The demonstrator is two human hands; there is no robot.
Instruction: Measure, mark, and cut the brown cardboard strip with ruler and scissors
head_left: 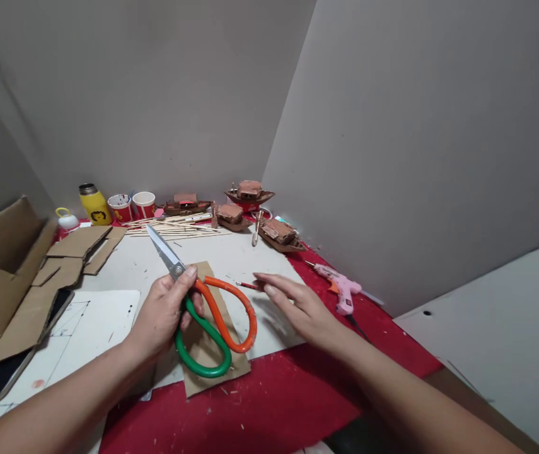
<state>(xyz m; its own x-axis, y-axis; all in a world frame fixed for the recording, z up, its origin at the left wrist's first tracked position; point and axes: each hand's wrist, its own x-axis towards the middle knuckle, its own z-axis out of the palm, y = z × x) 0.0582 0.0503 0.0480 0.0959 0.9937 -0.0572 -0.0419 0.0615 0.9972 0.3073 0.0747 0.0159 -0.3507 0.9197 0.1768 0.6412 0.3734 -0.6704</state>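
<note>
My left hand (168, 309) grips a pair of large scissors (215, 315) near the pivot, with the thumb on top. The blades are together and point up and away to the left. One handle loop is orange, the other green. A piece of brown cardboard (219, 369) lies under the scissors, partly covered by them. My right hand (300, 306) is to the right of the orange loop, its fingers stretched forward. By its fingertips shows a thin dark red pen (249, 285); its rear end is hidden, and it may only be touched.
Cardboard pieces (61, 268) and a phone (18, 366) lie left, by a drawn sheet (92, 321). Behind are thin sticks (179, 224), a yellow bottle (94, 205), paper cups (144, 205) and several model boats (278, 233). A pink glue gun (340, 284) lies right.
</note>
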